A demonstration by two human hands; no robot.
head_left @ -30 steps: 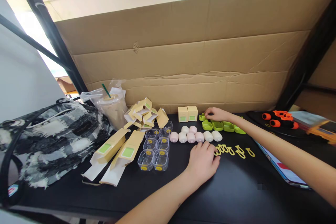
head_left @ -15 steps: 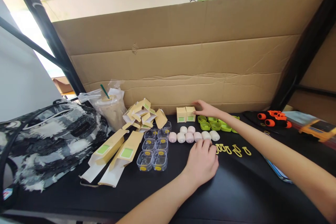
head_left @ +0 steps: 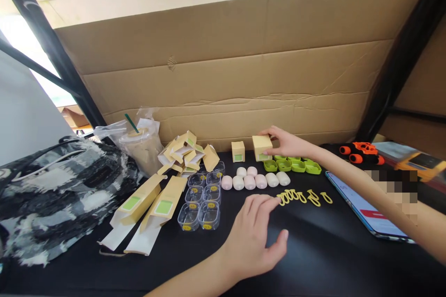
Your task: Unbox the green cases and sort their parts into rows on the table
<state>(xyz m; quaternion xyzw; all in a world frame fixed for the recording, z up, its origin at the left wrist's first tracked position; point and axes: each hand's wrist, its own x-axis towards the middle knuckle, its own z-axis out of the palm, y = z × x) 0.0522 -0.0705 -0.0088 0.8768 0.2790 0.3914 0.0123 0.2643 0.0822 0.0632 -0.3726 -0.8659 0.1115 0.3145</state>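
Note:
My right hand (head_left: pixel 284 141) grips a small kraft cardboard box (head_left: pixel 261 145) with a green window, lifted at the back of the table. A second closed box (head_left: pixel 238 151) stands upright to its left. Below the held box lie green square cups (head_left: pixel 284 164). My left hand (head_left: pixel 253 236) is held over the black surface with its thumb apart from its fingers and nothing in it. Ahead of it sit several pink and white rounded pieces (head_left: pixel 249 182). Pale yellow rings (head_left: pixel 296 195) lie just right of its fingertips.
Clear plastic cups (head_left: pixel 209 216) with yellow stickers stand left of centre. Farther left are flattened boxes (head_left: pixel 163 206), a heap of small cartons (head_left: pixel 186 148), a bagged drink (head_left: pixel 142 148) and a frayed black-and-white bag (head_left: pixel 76 195). On the right lie a phone (head_left: pixel 362 209) and an orange toy car (head_left: pixel 362 152).
My right hand has picked up the right-hand box and moved it rightward, away from its neighbour. The fingers of my left hand have spread as it came closer to me.

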